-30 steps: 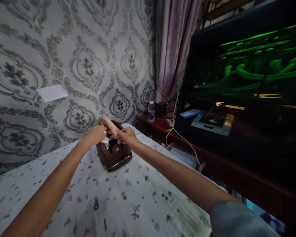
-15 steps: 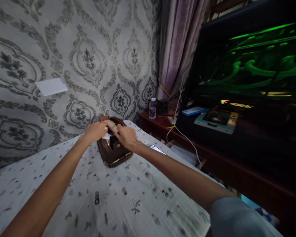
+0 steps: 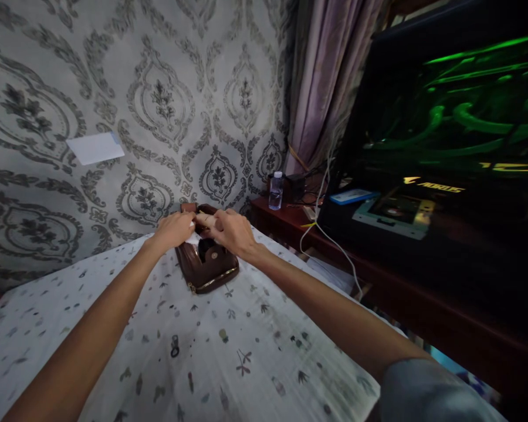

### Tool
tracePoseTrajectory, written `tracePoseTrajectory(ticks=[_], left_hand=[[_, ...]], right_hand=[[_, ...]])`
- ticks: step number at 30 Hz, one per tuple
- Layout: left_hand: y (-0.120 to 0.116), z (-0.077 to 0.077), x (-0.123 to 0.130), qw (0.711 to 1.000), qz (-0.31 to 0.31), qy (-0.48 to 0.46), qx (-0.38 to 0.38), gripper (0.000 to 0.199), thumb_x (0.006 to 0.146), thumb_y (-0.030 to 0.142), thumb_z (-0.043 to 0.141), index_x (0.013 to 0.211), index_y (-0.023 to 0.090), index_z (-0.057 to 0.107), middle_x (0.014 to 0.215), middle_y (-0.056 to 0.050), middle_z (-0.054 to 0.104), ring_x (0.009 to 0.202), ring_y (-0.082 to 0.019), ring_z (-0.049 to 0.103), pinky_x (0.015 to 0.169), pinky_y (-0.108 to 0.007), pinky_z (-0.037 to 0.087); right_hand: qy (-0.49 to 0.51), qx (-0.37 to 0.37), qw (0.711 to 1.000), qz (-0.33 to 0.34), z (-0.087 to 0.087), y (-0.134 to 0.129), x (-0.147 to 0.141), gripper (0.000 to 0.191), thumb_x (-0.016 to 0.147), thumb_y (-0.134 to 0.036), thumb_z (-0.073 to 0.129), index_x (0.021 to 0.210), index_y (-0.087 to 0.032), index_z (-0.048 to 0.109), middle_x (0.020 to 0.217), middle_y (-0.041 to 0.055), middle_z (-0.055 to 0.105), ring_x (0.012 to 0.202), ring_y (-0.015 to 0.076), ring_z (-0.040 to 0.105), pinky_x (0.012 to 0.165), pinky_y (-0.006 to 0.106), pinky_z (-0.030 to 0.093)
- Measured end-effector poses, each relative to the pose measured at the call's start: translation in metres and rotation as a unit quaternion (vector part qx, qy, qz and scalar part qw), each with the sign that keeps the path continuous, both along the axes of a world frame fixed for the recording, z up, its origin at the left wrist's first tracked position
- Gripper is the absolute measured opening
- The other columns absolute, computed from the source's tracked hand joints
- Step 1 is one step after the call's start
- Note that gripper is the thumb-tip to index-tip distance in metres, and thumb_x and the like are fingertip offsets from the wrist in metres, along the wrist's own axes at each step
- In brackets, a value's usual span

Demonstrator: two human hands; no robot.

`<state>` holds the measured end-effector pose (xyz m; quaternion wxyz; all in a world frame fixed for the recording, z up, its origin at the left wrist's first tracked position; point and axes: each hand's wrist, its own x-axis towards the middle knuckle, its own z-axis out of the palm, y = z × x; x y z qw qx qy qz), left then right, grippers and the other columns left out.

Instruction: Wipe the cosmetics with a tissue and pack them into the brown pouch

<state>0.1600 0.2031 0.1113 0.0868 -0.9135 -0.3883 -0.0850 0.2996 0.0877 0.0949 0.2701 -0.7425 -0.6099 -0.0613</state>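
A brown leather-like bag [image 3: 209, 275] with a gold zipper along its near edge lies on the patterned white sheet, its top gaping open. My left hand [image 3: 176, 228] is closed at the bag's far left side, fingers bent over the rim. White material [image 3: 195, 238] shows in the opening just below those fingers. From the right, my right hand [image 3: 236, 234] reaches over the opening, fingers curled together near the left fingertips; what they pinch is hidden. Something black [image 3: 206, 249] shows inside the bag, beside a flap with a round snap [image 3: 214, 256].
A dark red desk [image 3: 268, 212] stands right of the bed, with a clear plastic bottle [image 3: 275, 192] on it. White cable [image 3: 341, 256] hangs over its edge. A large dark case [image 3: 391, 135] with green glow fills the right. White paper [image 3: 95, 149] is on the wall.
My right hand has shifted slightly up and right, uncovering more of the flap and opening. The phone beside my right forearm is now out of sight. The view has moved slightly.
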Motion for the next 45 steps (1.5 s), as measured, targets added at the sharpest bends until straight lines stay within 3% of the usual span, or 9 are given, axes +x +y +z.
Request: tracePoseTrajectory(ticks=[5, 8, 16, 21, 26, 31, 35, 40, 45], left_hand=[[0.001, 0.000, 0.000, 1.000, 0.000, 0.024, 0.004, 0.037, 0.090, 0.026, 0.045, 0.122, 0.022, 0.064, 0.119, -0.016, 0.070, 0.112, -0.036, 0.064, 0.092, -0.046, 0.050], [0.002, -0.001, 0.000, 1.000, -0.006, 0.023, 0.007, 0.037, 0.090, 0.026, 0.044, 0.121, 0.022, 0.064, 0.117, -0.016, 0.070, 0.111, -0.035, 0.065, 0.093, -0.046, 0.049], [0.004, -0.003, -0.001, 1.000, -0.006, 0.026, 0.012, 0.036, 0.092, 0.027, 0.043, 0.121, 0.020, 0.063, 0.117, -0.016, 0.070, 0.111, -0.034, 0.065, 0.094, -0.046, 0.049], [0.006, -0.004, -0.001, 0.999, -0.008, 0.038, 0.019, 0.035, 0.093, 0.026, 0.039, 0.117, 0.018, 0.063, 0.115, -0.017, 0.070, 0.107, -0.034, 0.067, 0.089, -0.044, 0.051], [0.004, -0.005, -0.004, 0.999, -0.003, 0.037, 0.038, 0.035, 0.095, 0.028, 0.036, 0.114, 0.017, 0.063, 0.110, -0.017, 0.072, 0.105, -0.034, 0.068, 0.087, -0.044, 0.051], [0.003, -0.006, -0.006, 0.999, -0.008, 0.026, 0.042, 0.033, 0.094, 0.027, 0.038, 0.115, 0.019, 0.062, 0.111, -0.015, 0.072, 0.106, -0.032, 0.068, 0.088, -0.042, 0.051], [0.005, -0.007, -0.006, 0.999, 0.001, 0.021, 0.040, 0.034, 0.094, 0.028, 0.039, 0.117, 0.021, 0.063, 0.111, -0.014, 0.073, 0.104, -0.032, 0.069, 0.086, -0.042, 0.052], [0.006, -0.009, -0.005, 0.999, -0.002, 0.013, 0.035, 0.036, 0.093, 0.027, 0.038, 0.118, 0.019, 0.064, 0.113, -0.016, 0.072, 0.105, -0.035, 0.068, 0.088, -0.045, 0.051], [0.002, -0.006, -0.005, 0.999, 0.008, 0.019, 0.033, 0.035, 0.092, 0.025, 0.039, 0.117, 0.019, 0.063, 0.115, -0.016, 0.072, 0.107, -0.035, 0.067, 0.089, -0.045, 0.051]], right_hand=[[0.013, 0.160, 0.987, 0.021, 0.017, -0.001, 0.019, 0.031, 0.092, -0.028, 0.048, 0.117, -0.015, 0.061, 0.109, 0.0107, 0.063, 0.093, 0.0219, 0.061, 0.081, 0.031, 0.044], [0.008, 0.213, 0.977, 0.030, 0.031, 0.006, 0.027, 0.032, 0.094, -0.029, 0.045, 0.119, -0.014, 0.057, 0.112, 0.0121, 0.062, 0.099, 0.0236, 0.059, 0.086, 0.033, 0.044], [-0.016, 0.169, 0.984, 0.047, 0.047, 0.050, 0.030, 0.029, 0.096, -0.034, 0.043, 0.114, -0.016, 0.058, 0.107, 0.0108, 0.065, 0.094, 0.0237, 0.060, 0.085, 0.034, 0.044], [-0.003, 0.202, 0.979, 0.029, 0.050, 0.065, 0.025, 0.034, 0.098, -0.032, 0.043, 0.123, -0.015, 0.056, 0.117, 0.0146, 0.062, 0.103, 0.0276, 0.060, 0.088, 0.038, 0.045], [0.035, 0.220, 0.974, 0.030, 0.026, 0.065, 0.018, 0.030, 0.096, -0.032, 0.047, 0.117, -0.016, 0.058, 0.114, 0.0136, 0.060, 0.100, 0.0269, 0.061, 0.085, 0.037, 0.047], [0.079, 0.247, 0.962, 0.083, -0.018, 0.048, 0.021, 0.021, 0.086, -0.027, 0.053, 0.104, -0.018, 0.057, 0.101, 0.0081, 0.059, 0.092, 0.0226, 0.058, 0.082, 0.033, 0.047], [0.078, 0.235, 0.959, 0.136, -0.039, 0.031, 0.029, 0.016, 0.082, -0.024, 0.056, 0.098, -0.019, 0.055, 0.096, 0.0053, 0.054, 0.084, 0.0191, 0.055, 0.075, 0.029, 0.046], [0.021, 0.166, 0.970, 0.177, -0.046, 0.021, 0.029, 0.007, 0.089, -0.020, 0.055, 0.096, -0.020, 0.054, 0.101, 0.0051, 0.051, 0.084, 0.0166, 0.054, 0.076, 0.026, 0.044], [-0.073, 0.015, 0.974, 0.213, -0.032, 0.015, 0.024, 0.016, 0.088, -0.011, 0.054, 0.102, -0.018, 0.056, 0.103, 0.0069, 0.057, 0.088, 0.0180, 0.056, 0.074, 0.026, 0.041]])
